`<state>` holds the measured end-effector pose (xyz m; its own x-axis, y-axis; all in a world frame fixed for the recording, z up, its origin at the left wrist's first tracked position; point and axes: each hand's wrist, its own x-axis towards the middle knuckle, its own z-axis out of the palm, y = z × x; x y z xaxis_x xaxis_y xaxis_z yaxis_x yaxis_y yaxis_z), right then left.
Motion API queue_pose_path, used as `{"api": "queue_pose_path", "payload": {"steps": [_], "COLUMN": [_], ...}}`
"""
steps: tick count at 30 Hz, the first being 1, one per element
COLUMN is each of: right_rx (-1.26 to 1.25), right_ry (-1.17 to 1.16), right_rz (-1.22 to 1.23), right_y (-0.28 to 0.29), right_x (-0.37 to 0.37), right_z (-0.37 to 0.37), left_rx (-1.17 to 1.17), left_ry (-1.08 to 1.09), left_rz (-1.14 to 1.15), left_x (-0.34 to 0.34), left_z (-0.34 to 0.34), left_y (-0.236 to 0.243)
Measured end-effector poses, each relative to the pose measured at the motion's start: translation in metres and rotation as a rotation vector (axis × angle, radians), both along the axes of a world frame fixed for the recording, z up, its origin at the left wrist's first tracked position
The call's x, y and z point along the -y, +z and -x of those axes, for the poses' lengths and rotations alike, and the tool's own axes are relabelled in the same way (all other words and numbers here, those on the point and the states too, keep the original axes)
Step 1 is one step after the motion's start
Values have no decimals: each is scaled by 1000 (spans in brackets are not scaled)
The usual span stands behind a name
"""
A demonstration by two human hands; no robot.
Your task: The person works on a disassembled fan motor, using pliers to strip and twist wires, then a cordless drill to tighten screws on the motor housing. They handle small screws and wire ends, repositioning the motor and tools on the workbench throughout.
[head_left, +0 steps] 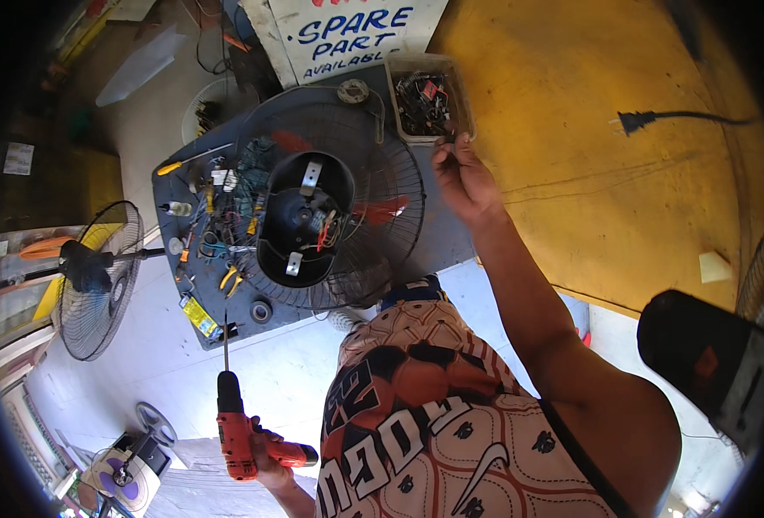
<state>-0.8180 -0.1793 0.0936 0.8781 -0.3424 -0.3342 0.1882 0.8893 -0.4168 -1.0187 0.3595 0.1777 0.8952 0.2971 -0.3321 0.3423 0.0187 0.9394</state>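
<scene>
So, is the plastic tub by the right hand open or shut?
Open: no lid covers the tub, and the small parts inside show.

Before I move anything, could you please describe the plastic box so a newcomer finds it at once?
Find the grey table, left of the yellow surface. At its far right corner, by the right hand, stands the plastic box. Unlike the round fan guard beside it, it is squarish and holds a heap of small parts.
</scene>
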Motion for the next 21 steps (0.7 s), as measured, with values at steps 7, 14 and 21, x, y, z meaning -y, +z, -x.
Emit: {"api": "queue_pose_path", "payload": {"steps": [7,14,21], "right_rx": [312,378,376], "right_ry": [237,444,464], "right_rz": [-231,-184,-177], "right_y": [105,166,171], "right_x": [-111,-178,-197], "right_z": [-5,12,22], "left_rx": [303,430,464], "left_ry": [-403,-534,-621], "left_rz": [372,368,226], "left_x": [-1,29,21], "left_z": [-31,-52,-54], "left_y": [47,58,60]}}
